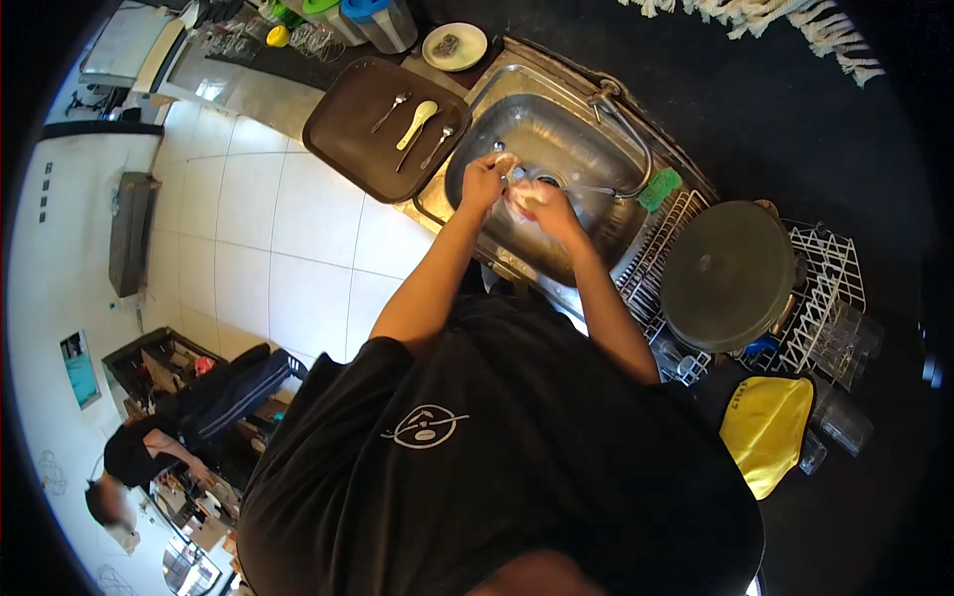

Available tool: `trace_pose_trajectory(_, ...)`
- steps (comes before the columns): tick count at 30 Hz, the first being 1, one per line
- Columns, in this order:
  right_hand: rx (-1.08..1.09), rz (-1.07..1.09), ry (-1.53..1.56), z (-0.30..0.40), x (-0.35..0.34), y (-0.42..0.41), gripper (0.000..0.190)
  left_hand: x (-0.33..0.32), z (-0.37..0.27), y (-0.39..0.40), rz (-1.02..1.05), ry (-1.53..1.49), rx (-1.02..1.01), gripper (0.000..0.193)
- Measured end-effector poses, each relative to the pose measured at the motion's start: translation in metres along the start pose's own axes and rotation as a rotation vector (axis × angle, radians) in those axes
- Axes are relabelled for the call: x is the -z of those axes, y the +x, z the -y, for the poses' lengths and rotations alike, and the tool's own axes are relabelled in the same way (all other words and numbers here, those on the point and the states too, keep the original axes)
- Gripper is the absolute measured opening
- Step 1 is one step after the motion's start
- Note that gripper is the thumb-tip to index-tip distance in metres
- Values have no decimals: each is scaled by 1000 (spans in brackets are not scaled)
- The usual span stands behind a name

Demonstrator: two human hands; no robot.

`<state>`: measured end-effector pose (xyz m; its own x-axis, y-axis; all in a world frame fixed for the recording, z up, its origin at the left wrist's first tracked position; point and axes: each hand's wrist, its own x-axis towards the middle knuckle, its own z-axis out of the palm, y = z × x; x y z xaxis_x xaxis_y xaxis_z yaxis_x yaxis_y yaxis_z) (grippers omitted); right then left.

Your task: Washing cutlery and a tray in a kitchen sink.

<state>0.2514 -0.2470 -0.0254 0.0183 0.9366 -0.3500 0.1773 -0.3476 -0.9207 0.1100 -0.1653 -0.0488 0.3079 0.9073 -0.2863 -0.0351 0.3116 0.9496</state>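
Note:
Both hands are over the stainless steel sink basin (pixel 514 112). My left hand (pixel 483 182) has its fingers closed around a small pale, wet item (pixel 508 161); its kind is unclear. Close beside it on the right, my right hand (pixel 555 212) grips a whitish, soapy item (pixel 524 195) with some red showing under it. Fingers and blur hide most of both items. A small shiny metal piece (pixel 498 147) shows just beyond my left fingers. From the curved faucet (pixel 642 149), a thin spout or stream reaches towards my right hand.
Left of the sink, a brown tray (pixel 335 127) bears a pale spoon (pixel 417 124) and metal cutlery. A plate (pixel 477 48) holds a scouring pad. A green sponge (pixel 660 189), dish rack (pixel 835 261), large dark pan (pixel 727 276) and yellow cloth (pixel 768 432) are right. Another person (pixel 141 451) works far left.

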Motion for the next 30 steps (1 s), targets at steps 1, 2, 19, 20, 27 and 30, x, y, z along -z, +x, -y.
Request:
trace_pose_trajectory(1, 86, -14, 66, -8, -4, 1, 26, 0, 3, 1, 7, -50, 68, 23)
trace_pose_trajectory(2, 89, -48, 112, -15, -8, 4, 25, -3, 7, 0, 31, -104, 140, 23)
trace_pose_trajectory(19, -320, -886, 644, -62, -38, -111, 21, -100, 119, 118, 770, 295, 504, 26)
trace_pose_trajectory(20, -300, -984, 620, -58, -47, -124, 21, -111, 126, 118, 775, 363, 514, 31)
trace_pose_trajectory(27, -247, -1132, 922, -23, -83, -163, 28, -132, 158, 123, 991, 129, 517, 41)
trace_pose_trajectory(30, -198, -1167, 1016, -20, -89, -160, 28, -129, 162, 123, 983, 424, 545, 30)
